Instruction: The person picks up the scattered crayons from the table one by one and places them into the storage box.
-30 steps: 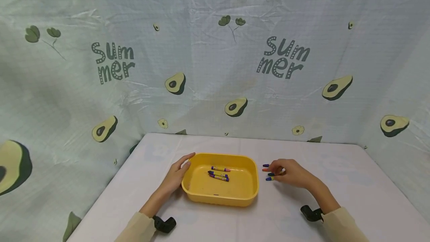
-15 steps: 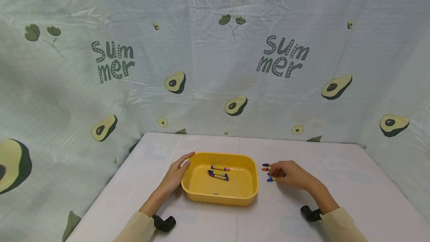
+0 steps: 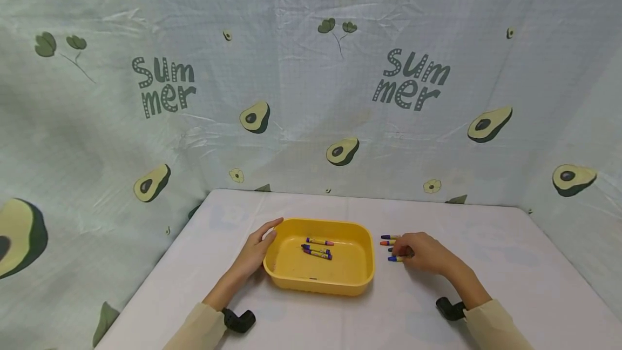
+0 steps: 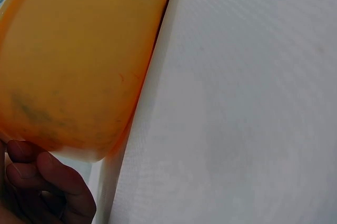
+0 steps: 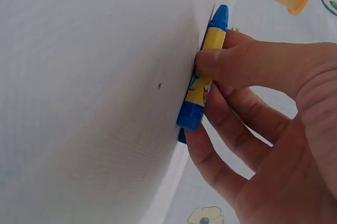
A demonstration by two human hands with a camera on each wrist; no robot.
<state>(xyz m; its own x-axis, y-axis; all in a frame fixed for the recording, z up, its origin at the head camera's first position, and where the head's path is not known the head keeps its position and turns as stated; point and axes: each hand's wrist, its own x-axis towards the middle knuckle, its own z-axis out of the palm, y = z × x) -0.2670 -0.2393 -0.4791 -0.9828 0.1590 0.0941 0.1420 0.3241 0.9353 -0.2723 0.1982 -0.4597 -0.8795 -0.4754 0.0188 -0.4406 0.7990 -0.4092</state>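
Note:
A yellow tray (image 3: 319,282) lies on the table with three crayons inside: a pink crayon (image 3: 319,241), a dark blue crayon (image 3: 316,249) and a purple crayon (image 3: 317,254). My left hand (image 3: 254,253) rests against the tray's left side, fingers loosely bent at its wall. To the right of the tray, my right hand (image 3: 424,253) pinches a blue crayon (image 5: 200,84) at the table surface, thumb on its yellow wrapper. Just beyond lie an orange crayon (image 3: 386,243), a dark purple crayon (image 3: 390,237) and a dark green crayon (image 3: 390,249), partly hidden by my fingers.
White cloth covers the table (image 3: 340,323). A pale curtain (image 3: 291,80) printed with avocados and "summer" hangs behind and along the sides. Black wrist devices sit by both cuffs.
My right fingers have drawn in lower over the blue crayon, which has slid slightly right. The left hand and the tray hold their place.

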